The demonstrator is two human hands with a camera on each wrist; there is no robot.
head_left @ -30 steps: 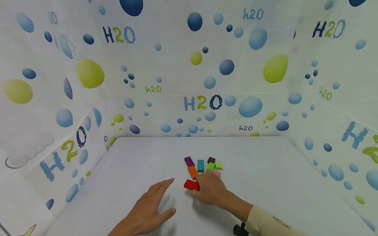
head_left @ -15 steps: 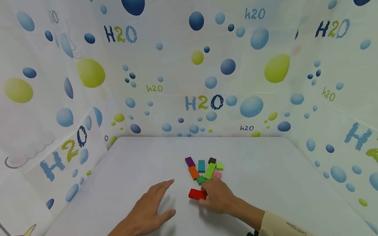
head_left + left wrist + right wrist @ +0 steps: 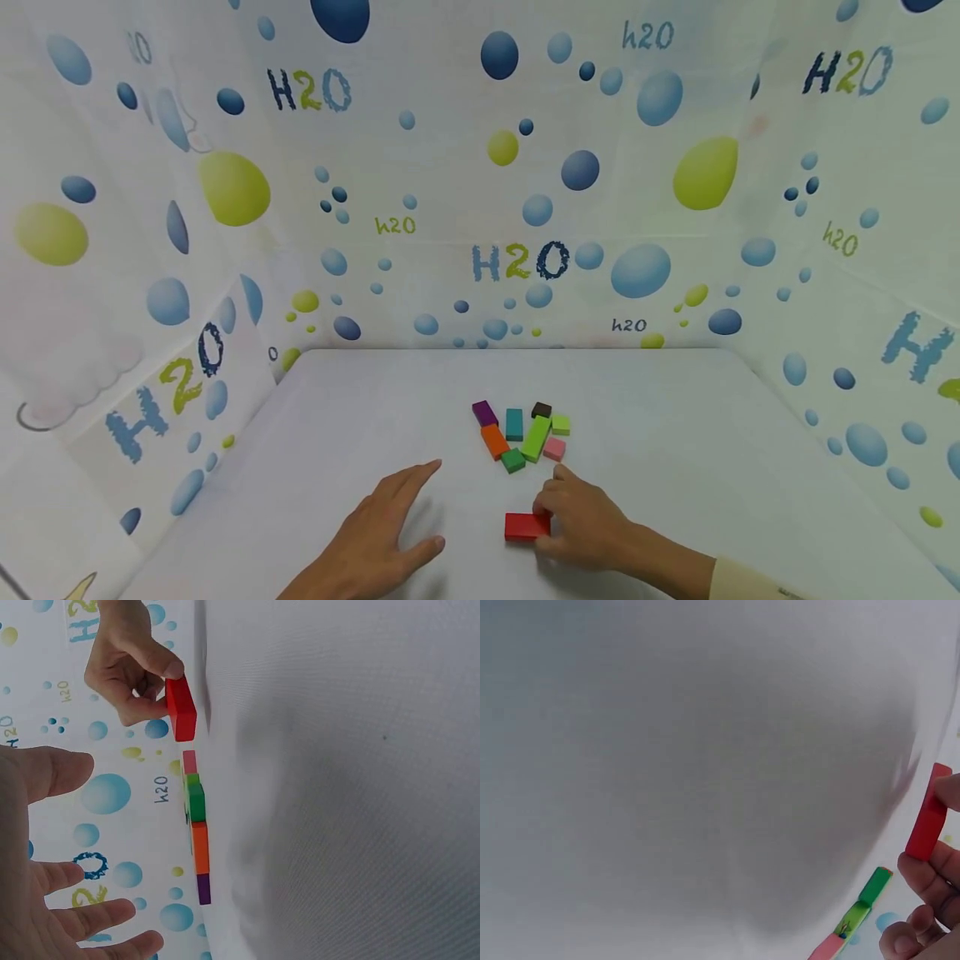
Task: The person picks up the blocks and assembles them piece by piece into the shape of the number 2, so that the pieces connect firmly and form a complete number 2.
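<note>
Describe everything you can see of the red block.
The red block is a plain, smooth-looking oblong; wood or plastic, I cannot tell. The right hand pinches its right end between thumb and fingers. It appears raised off the white table, long side running left to right, nearer the head camera than the other blocks.

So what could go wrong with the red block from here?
The right hand pinches the red block near one end, so it might tilt or slip. The left hand is open and apart from it, so it may not catch a drop. The dark green block lies close to the orange block, so bumping one could shift the other.
</note>
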